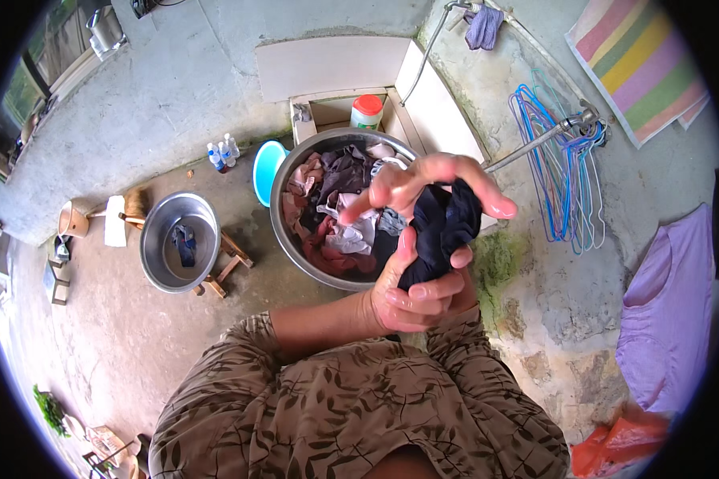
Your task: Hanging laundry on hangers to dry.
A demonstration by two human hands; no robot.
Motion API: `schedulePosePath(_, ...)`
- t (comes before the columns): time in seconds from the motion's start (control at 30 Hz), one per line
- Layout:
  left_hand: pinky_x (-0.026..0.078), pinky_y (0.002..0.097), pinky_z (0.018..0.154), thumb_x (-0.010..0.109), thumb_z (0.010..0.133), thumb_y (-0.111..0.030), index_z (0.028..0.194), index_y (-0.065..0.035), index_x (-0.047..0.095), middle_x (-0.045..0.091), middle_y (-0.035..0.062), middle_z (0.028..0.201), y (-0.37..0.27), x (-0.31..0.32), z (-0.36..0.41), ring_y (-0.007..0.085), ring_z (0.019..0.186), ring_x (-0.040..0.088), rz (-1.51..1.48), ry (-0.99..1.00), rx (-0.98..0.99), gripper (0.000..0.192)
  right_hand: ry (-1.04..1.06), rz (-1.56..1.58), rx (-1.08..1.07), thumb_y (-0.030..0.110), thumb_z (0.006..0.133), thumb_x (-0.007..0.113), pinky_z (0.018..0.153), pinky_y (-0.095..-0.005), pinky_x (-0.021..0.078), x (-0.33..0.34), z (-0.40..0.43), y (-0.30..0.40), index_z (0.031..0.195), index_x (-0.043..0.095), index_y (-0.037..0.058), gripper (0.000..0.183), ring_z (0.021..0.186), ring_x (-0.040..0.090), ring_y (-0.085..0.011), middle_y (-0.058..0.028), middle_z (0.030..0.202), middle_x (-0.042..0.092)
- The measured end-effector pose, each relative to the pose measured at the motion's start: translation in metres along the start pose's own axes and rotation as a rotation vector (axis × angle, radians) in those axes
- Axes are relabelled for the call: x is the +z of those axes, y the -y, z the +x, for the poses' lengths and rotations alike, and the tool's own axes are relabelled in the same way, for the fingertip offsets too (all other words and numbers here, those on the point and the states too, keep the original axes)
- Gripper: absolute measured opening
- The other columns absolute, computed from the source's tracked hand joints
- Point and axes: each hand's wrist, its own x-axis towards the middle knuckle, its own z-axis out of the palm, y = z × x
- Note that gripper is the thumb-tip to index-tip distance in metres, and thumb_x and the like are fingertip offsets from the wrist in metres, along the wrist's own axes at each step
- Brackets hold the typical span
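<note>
My left hand (416,293) grips the lower end of a dark, bunched cloth (440,233), its fingers curled round it. Above it, my right hand (449,179) is spread, its fingers apart, with the upper part of the cloth against its palm side. Both hands look wet. They are over the right side of a large metal basin (278,230), which holds mixed clothes: a dark purple garment (344,170), reddish cloth (329,251) and a white cloth (356,233). How firmly the right hand touches the cloth is hard to tell.
A smaller metal basin (153,263) with a dark cloth (184,242) stands on a wooden stool (233,257) at the left. Near the large basin are a light-blue basin (268,173), plastic bottles (223,152) and a red-lidded tub (366,112). Hangers (551,179) hang from a pipe at the right.
</note>
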Motion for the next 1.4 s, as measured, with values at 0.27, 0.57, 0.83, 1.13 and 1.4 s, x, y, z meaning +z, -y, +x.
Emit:
schedulePosePath(0.27,0.041,0.0177,0.037,0.065,0.092,-0.035,0.118,-0.0005,0.042,0.052,0.0061,0.076,-0.01,0.0,0.006,0.0041,0.049,0.05,0.02,0.246,-0.231,0.049,-0.271,0.258,0.099,0.019,0.094,0.059,0.095,-0.059,0.0392,0.033,0.0,0.02,0.094,0.065,0.0146,0.008,0.095,0.066,-0.0175,-0.0009,0.092,0.07)
schedulePosePath(0.57,0.03,0.0155,0.027,0.059,0.092,-0.022,0.091,-0.0101,0.045,0.041,-0.0038,0.067,-0.027,0.056,-0.002,0.0011,0.04,0.035,0.372,-0.669,0.075,0.018,-1.243,-0.203,0.545,0.047,0.103,0.034,0.085,-0.0407,0.0445,0.068,0.019,0.05,0.064,0.04,0.0183,0.049,0.054,0.044,-0.0077,0.0087,0.049,0.035)
schedulePosePath(0.83,0.019,0.0169,0.033,0.063,0.089,-0.022,0.07,-0.0131,0.044,0.038,-0.0072,0.056,-0.028,0.062,-0.001,0.0007,0.039,0.031,0.759,-1.164,0.057,0.028,-1.398,-0.678,0.97,0.036,0.095,0.059,0.053,-0.0303,0.0411,0.059,0.02,0.054,0.065,0.045,0.0085,0.043,0.047,0.044,-0.0142,-0.0001,0.052,0.039)
schedulePosePath(1.13,0.022,0.0204,0.037,0.065,0.083,-0.012,0.087,-0.0027,0.053,0.047,0.0011,0.069,-0.052,0.019,-0.03,0.0047,0.045,0.037,0.943,-1.353,0.188,0.016,-1.118,-1.242,1.405,0.04,0.094,0.057,0.049,-0.0334,0.043,0.035,-0.038,0.045,0.059,0.052,0.0021,0.051,0.045,0.051,-0.0145,-0.0034,0.048,0.049)
schedulePosePath(1.4,0.026,0.024,0.039,0.065,0.082,-0.01,0.082,-0.0039,0.051,0.049,0.0034,0.068,-0.077,-0.032,-0.07,0.0086,0.048,0.039,1.032,-1.473,0.312,0.016,-0.866,-1.604,1.644,0.042,0.093,0.052,0.061,-0.0425,0.0492,0.029,-0.084,0.027,0.069,0.065,-0.0036,0.053,0.058,0.063,-0.0324,-0.0179,0.058,0.062)
